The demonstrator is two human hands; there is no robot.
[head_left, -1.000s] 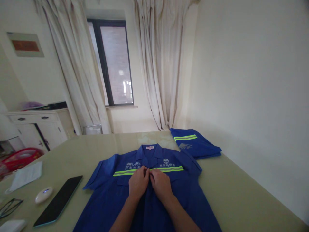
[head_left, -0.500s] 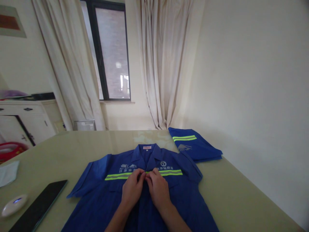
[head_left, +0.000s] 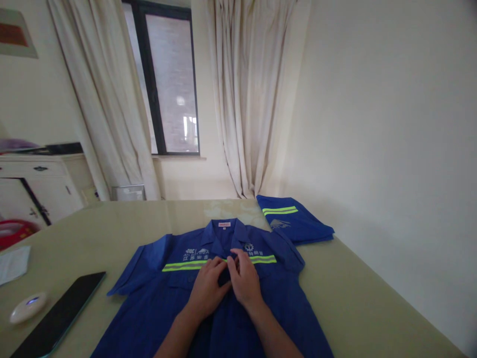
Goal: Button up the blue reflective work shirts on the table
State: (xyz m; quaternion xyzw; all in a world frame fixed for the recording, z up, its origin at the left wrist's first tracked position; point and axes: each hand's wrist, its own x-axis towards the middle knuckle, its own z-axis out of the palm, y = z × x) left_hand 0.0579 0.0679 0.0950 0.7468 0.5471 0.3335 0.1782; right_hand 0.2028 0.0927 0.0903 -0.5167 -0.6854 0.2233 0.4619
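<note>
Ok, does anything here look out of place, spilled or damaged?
Nothing stands out. The blue shirt lies spread front up, left hand and right hand at its chest; the folded blue garment lies near one sleeve. No spill or damage shows.

The shirt point(head_left: 160, 303) is blue, banded yellow-green with a grey centre stripe; the folded garment point(head_left: 305, 226) matches. The tabletop point(head_left: 357, 298) seems olive in this dim light.

The left hand point(head_left: 208, 288) and right hand point(head_left: 244, 281) had their fingers point(head_left: 213, 263) close together on a blue shirt point(head_left: 278, 311), by its bright stripe point(head_left: 182, 267). Beyond them, rightward, lay folded blue clothing point(head_left: 309, 226) (striped likewise); well left of them, a black slab point(head_left: 61, 318) and white oval device point(head_left: 28, 309) sat on the worktop point(head_left: 354, 298).
</note>
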